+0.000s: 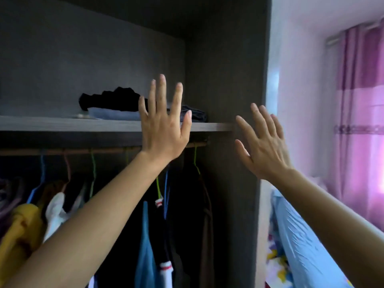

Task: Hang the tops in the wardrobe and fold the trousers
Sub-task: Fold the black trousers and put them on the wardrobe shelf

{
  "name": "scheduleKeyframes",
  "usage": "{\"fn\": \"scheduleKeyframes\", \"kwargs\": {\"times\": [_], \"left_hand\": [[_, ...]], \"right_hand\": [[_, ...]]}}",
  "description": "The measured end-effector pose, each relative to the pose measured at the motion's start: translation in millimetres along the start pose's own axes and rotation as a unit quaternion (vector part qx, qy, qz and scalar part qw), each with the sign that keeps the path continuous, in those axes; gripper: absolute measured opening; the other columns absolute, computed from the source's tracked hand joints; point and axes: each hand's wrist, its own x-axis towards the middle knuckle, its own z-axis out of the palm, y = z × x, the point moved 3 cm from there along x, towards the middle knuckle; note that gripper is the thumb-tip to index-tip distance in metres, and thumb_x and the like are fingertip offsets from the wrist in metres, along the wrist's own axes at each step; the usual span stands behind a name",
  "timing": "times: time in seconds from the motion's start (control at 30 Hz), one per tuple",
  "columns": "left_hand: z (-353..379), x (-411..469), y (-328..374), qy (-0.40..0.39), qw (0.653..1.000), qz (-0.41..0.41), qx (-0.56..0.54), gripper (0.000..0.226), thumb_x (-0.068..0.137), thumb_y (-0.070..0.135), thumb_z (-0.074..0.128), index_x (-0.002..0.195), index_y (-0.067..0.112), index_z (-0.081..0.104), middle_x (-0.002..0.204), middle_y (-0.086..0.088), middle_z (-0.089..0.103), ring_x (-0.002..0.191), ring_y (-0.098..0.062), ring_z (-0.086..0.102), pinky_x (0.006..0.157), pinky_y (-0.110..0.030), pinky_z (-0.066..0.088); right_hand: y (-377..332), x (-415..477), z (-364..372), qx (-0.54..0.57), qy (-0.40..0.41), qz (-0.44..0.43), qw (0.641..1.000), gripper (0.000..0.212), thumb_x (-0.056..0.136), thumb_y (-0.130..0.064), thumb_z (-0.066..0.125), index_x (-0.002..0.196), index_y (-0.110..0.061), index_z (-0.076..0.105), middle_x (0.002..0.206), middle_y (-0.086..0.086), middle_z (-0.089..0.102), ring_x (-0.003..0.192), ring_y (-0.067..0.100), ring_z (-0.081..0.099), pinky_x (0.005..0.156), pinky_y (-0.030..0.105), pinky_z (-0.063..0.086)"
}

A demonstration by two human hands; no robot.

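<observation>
Both my hands are raised with fingers spread and hold nothing. My left hand point(164, 123) is up in front of the wardrobe shelf point(62, 123). My right hand point(262, 146) is in front of the wardrobe's dark side panel point(232, 80). A pile of folded dark and blue-grey clothes point(116, 106) lies on the shelf, partly behind my left hand. Below the shelf runs a rail point(72, 151) with several tops on coloured hangers: a yellow top point(18, 229), a white top point(56, 213), a blue top point(145, 246) and dark tops point(187, 204).
To the right of the wardrobe a light blue plastic-wrapped bundle point(301, 242) leans over patterned fabric point(276, 267). A pink curtain point(361, 121) hangs over a bright window at the far right. A pale wall point(301, 80) lies between the wardrobe and the curtain.
</observation>
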Motion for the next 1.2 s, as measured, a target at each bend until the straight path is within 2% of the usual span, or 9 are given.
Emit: {"fn": "scheduleKeyframes", "kwargs": {"times": [0.1, 0.27, 0.33, 0.47, 0.57, 0.67, 0.87, 1.03, 1.2], "left_hand": [[-0.6, -25.4, 99.0, 0.006, 0.998, 0.006, -0.069, 0.063, 0.101, 0.046, 0.034, 0.156, 0.017, 0.024, 0.163, -0.02, 0.013, 0.151, -0.035, 0.011, 0.118, -0.058, 0.016], [5.5, -83.7, 298.1, -0.097, 0.978, 0.057, -0.176, 0.068, 0.099, 0.051, 0.026, 0.158, 0.019, 0.018, 0.164, -0.018, 0.007, 0.152, -0.034, 0.008, 0.116, -0.061, 0.016], [7.1, -108.6, 376.1, -0.124, 0.966, 0.092, -0.209, 0.068, 0.098, 0.049, 0.034, 0.157, 0.018, 0.02, 0.164, -0.018, 0.008, 0.151, -0.035, 0.01, 0.116, -0.061, 0.016], [7.6, -149.3, 516.5, -0.174, 0.934, 0.124, -0.288, 0.07, 0.097, 0.045, 0.041, 0.157, 0.016, 0.021, 0.163, -0.02, 0.007, 0.151, -0.037, 0.01, 0.116, -0.063, 0.016], [10.1, -172.9, 608.2, -0.195, 0.905, 0.152, -0.347, 0.075, 0.095, 0.047, 0.042, 0.158, 0.017, 0.017, 0.164, -0.019, 0.004, 0.151, -0.036, 0.006, 0.116, -0.063, 0.013], [15.0, -194.0, 689.3, -0.198, 0.879, 0.172, -0.397, 0.075, 0.096, 0.052, 0.034, 0.159, 0.018, 0.01, 0.165, -0.018, -0.001, 0.152, -0.033, 0.0, 0.117, -0.063, 0.011], [36.2, -227.0, 831.8, -0.212, 0.821, 0.211, -0.486, 0.076, 0.097, 0.053, 0.033, 0.159, 0.017, 0.007, 0.164, -0.019, -0.003, 0.152, -0.035, -0.003, 0.116, -0.066, 0.012], [65.1, -227.5, 937.5, -0.267, 0.776, 0.224, -0.526, 0.078, 0.099, 0.051, 0.04, 0.159, 0.017, 0.004, 0.164, -0.018, -0.01, 0.151, -0.035, -0.008, 0.117, -0.065, 0.007], [86.0, -232.6, 1034.5, -0.305, 0.743, 0.275, -0.528, 0.078, 0.099, 0.057, 0.03, 0.158, 0.02, -0.005, 0.162, -0.017, -0.019, 0.151, -0.036, -0.012, 0.118, -0.064, 0.007]], "right_hand": [[62.3, -70.5, -41.1, -0.038, -0.038, 0.025, 0.998, 0.058, 0.099, -0.042, 0.043, 0.152, -0.019, 0.04, 0.164, 0.019, 0.019, 0.152, 0.038, 0.018, 0.123, 0.052, 0.015], [195.1, -221.9, -128.8, -0.138, -0.159, 0.064, 0.975, 0.064, 0.096, -0.039, 0.053, 0.154, -0.016, 0.038, 0.163, 0.023, 0.016, 0.151, 0.04, 0.019, 0.122, 0.056, 0.019], [245.4, -281.5, -173.3, -0.166, -0.187, 0.111, 0.962, 0.067, 0.092, -0.034, 0.063, 0.152, -0.013, 0.041, 0.163, 0.024, 0.018, 0.15, 0.041, 0.02, 0.121, 0.057, 0.021], [329.5, -387.7, -265.5, -0.256, -0.239, 0.214, 0.912, 0.074, 0.092, -0.037, 0.061, 0.155, -0.012, 0.032, 0.164, 0.023, 0.008, 0.152, 0.04, 0.011, 0.122, 0.055, 0.014], [379.7, -454.1, -323.9, -0.308, -0.257, 0.261, 0.878, 0.078, 0.091, -0.04, 0.059, 0.157, -0.012, 0.027, 0.164, 0.025, 0.005, 0.152, 0.042, 0.01, 0.121, 0.057, 0.017], [418.7, -510.4, -366.3, -0.344, -0.274, 0.312, 0.842, 0.082, 0.089, -0.04, 0.058, 0.158, -0.013, 0.022, 0.165, 0.025, 0.002, 0.152, 0.042, 0.007, 0.12, 0.058, 0.016], [486.5, -579.7, -407.5, -0.384, -0.333, 0.359, 0.783, 0.088, 0.084, -0.03, 0.063, 0.158, -0.01, 0.02, 0.164, 0.027, 0.003, 0.152, 0.044, 0.007, 0.12, 0.062, 0.014], [552.6, -592.6, -433.5, -0.426, -0.364, 0.393, 0.73, 0.087, 0.087, -0.03, 0.066, 0.159, -0.013, 0.02, 0.165, 0.022, -0.002, 0.153, 0.041, 0.004, 0.122, 0.058, 0.009], [607.6, -606.4, -464.6, -0.461, -0.341, 0.438, 0.693, 0.084, 0.091, -0.035, 0.061, 0.159, -0.017, 0.016, 0.165, 0.021, -0.001, 0.152, 0.039, 0.005, 0.123, 0.054, 0.007]]}}
